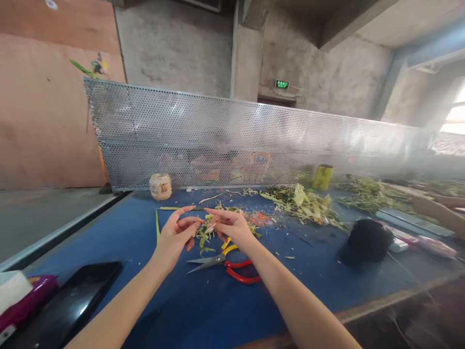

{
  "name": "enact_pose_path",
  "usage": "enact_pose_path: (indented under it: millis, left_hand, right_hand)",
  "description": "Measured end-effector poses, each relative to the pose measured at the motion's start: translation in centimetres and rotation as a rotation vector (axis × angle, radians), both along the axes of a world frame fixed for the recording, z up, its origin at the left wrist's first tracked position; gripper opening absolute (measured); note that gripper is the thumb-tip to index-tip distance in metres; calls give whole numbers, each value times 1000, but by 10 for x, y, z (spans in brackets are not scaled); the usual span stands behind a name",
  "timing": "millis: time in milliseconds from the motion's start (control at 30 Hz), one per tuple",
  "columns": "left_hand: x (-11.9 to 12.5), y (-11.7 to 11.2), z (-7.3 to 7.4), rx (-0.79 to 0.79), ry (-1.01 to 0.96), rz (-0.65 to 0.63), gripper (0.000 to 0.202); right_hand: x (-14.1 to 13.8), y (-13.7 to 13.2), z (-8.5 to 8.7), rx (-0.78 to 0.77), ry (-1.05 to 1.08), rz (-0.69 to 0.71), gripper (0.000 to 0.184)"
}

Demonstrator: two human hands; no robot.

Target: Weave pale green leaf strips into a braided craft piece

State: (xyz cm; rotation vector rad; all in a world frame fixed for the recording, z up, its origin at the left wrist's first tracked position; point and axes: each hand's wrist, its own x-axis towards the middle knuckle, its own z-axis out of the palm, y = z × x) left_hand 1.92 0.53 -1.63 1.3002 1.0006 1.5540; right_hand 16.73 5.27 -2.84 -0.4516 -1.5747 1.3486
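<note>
Both hands meet over the blue-covered table [145, 300]. The left hand [176, 237] and right hand [232, 227] pinch a small tuft of green and pale leaf strips [207, 231] between near-touching fingertips, its ends hanging down. Steel scissors with red and yellow handles [225, 261] lie just beneath, blades pointing left. A heap of leaf scraps [301, 201] lies farther off to the right.

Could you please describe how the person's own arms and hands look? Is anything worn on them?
The left forearm and the right forearm are bare down to the picture's lower edge, and no sleeves show. The left hand and the right hand wear no gloves. No watch, bracelet or ring is visible on either.
</note>
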Motion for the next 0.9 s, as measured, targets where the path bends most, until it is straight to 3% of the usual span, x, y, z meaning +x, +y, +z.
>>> enact_pose_path:
  millis: [200,433,600,900]
  left_hand:
    - [1,-3,2,-37,-61,-2,51]
    - [3,-5,6,-94,-168,-30,50]
    - [5,-5,6,-136,-251,-121,44]
    - [8,-4,4,-5,-193,-188,22]
  right_hand:
    - [3,-2,4,-40,2,37,39]
    - [6,-3,6,-102,25,188,42]
    - [7,-3,7,-169,149,233,45]
    - [1,-6,5,-242,291,232,53]
